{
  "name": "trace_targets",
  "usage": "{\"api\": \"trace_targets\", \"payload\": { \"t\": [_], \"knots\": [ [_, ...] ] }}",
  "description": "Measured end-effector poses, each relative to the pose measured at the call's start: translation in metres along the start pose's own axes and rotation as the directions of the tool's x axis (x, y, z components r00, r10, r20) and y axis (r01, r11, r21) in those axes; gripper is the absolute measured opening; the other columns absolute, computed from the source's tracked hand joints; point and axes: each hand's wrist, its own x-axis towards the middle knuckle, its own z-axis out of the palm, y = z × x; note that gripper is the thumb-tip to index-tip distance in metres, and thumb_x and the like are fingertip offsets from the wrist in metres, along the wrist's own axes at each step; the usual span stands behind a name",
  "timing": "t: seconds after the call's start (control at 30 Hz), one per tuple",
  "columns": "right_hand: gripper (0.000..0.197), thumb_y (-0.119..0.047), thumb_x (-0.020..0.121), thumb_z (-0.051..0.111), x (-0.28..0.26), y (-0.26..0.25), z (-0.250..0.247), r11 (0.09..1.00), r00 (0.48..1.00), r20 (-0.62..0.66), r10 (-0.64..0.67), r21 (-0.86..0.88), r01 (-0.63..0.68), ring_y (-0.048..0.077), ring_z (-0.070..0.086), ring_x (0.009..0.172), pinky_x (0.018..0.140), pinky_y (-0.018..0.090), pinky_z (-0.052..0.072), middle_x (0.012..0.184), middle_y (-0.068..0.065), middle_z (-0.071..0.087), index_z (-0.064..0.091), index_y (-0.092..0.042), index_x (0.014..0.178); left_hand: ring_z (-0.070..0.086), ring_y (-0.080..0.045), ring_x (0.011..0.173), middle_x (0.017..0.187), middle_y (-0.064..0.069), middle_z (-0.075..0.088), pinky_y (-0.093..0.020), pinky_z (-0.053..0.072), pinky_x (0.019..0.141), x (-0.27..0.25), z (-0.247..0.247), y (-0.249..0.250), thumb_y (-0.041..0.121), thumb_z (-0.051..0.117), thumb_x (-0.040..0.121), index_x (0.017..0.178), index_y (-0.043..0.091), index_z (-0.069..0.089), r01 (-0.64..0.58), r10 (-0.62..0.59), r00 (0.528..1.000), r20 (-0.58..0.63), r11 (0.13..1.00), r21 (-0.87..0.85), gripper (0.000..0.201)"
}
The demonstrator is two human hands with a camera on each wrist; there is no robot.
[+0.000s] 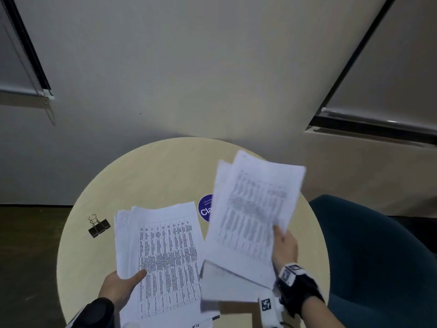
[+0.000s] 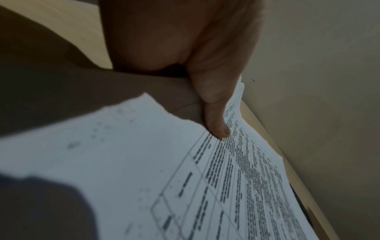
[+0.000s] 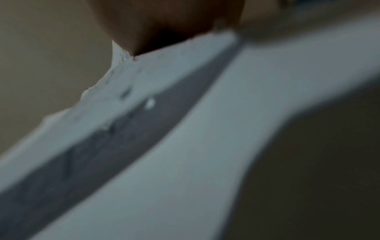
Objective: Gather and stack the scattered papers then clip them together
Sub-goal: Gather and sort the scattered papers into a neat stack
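My left hand (image 1: 125, 281) holds a bundle of printed sheets (image 1: 163, 254) above the round table, thumb pressed on the top page; the left wrist view shows the thumb (image 2: 218, 123) on the bundle of printed sheets (image 2: 205, 186). My right hand (image 1: 283, 247) pinches a second bundle of printed sheets (image 1: 255, 207), raised and tilted, blurred by motion. In the right wrist view that second bundle (image 3: 185, 129) is a blur under my fingers (image 3: 164, 24). A black binder clip (image 1: 98, 226) lies on the table left of the papers.
The round pale wooden table (image 1: 153, 166) stands against a light wall. A blue round sticker (image 1: 205, 208) shows between the two bundles. A dark teal chair (image 1: 378, 252) sits at the right. More paper (image 1: 227, 287) lies low between my hands.
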Motion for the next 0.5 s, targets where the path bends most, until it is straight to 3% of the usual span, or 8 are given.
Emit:
{"api": "trace_targets", "payload": {
  "t": [0.07,0.1,0.2,0.27,0.37,0.43,0.5],
  "knots": [
    [0.061,-0.066,0.082,0.048,-0.014,0.001,0.024,0.993,0.985,0.161,-0.064,-0.089,0.079,0.019,0.062,0.096,0.085,0.030,0.046,0.101,0.005,0.067,0.066,-0.011,0.102,0.058,-0.030,0.081,0.090,-0.011,0.065,-0.032,0.042,0.074,0.000,0.000,0.000,0.023,0.077,0.079,0.097,0.003,0.059,0.009,-0.009,1.000,0.004,1.000,0.019,0.032],
    [0.057,-0.064,0.082,0.049,-0.021,0.004,0.035,0.983,0.969,0.231,-0.085,-0.142,0.120,0.018,0.063,0.095,0.083,0.028,0.046,0.098,0.003,0.067,0.067,-0.013,0.101,0.058,-0.030,0.079,0.086,-0.009,0.065,-0.032,0.042,0.073,0.001,-0.001,0.000,0.022,0.078,0.079,0.097,0.003,0.060,0.010,-0.010,1.000,0.010,1.000,0.018,0.032],
    [0.027,-0.031,0.095,0.057,-0.038,0.024,0.070,0.949,0.925,0.373,-0.076,-0.258,0.182,0.019,0.065,0.096,0.083,0.031,0.052,0.102,0.000,0.069,0.063,-0.015,0.115,0.061,-0.029,0.080,0.084,-0.006,0.068,-0.033,0.045,0.077,0.004,-0.002,-0.004,0.021,0.079,0.077,0.099,0.004,0.063,0.021,-0.020,0.999,0.032,1.000,-0.017,0.033],
    [0.040,-0.026,0.090,0.062,-0.045,0.038,0.088,0.930,0.896,0.444,-0.017,-0.321,0.177,0.021,0.063,0.109,0.091,0.036,0.052,0.117,0.001,0.065,0.051,-0.018,0.128,0.061,-0.030,0.089,0.093,-0.007,0.067,-0.034,0.044,0.084,0.003,-0.002,-0.003,0.025,0.078,0.078,0.102,0.006,0.062,0.061,-0.058,0.997,0.044,0.996,-0.072,0.034],
    [0.075,-0.029,0.089,0.064,-0.048,0.049,0.102,0.882,0.862,0.485,0.148,-0.459,0.107,0.022,0.038,0.138,0.111,0.035,0.036,0.148,0.003,0.035,0.021,-0.019,0.150,0.058,-0.030,0.087,0.082,0.000,0.063,-0.035,0.044,0.084,0.000,-0.003,0.003,0.039,0.069,0.084,0.100,0.009,0.060,0.114,-0.109,0.993,0.048,0.988,-0.107,0.035],
    [0.079,-0.038,0.089,0.061,-0.050,0.051,0.104,0.813,0.837,0.521,0.165,-0.553,0.184,0.022,0.031,0.141,0.114,0.036,0.031,0.154,0.002,0.029,0.017,-0.020,0.152,0.057,-0.028,0.082,0.078,-0.001,0.061,-0.035,0.043,0.081,0.001,-0.003,0.006,0.046,0.068,0.083,0.097,0.009,0.061,0.139,-0.135,0.989,0.054,0.986,-0.095,0.040],
    [0.078,-0.046,0.083,0.058,-0.056,0.049,0.105,0.853,0.743,0.652,0.151,-0.465,0.235,0.016,0.039,0.137,0.111,0.035,0.035,0.151,-0.008,0.037,0.019,-0.034,0.150,0.054,-0.028,0.081,0.079,-0.005,0.057,-0.034,0.041,0.076,0.000,-0.003,0.008,0.044,0.072,0.079,0.094,0.010,0.061,0.175,-0.168,0.983,0.069,0.979,-0.104,0.039]
  ]
}}
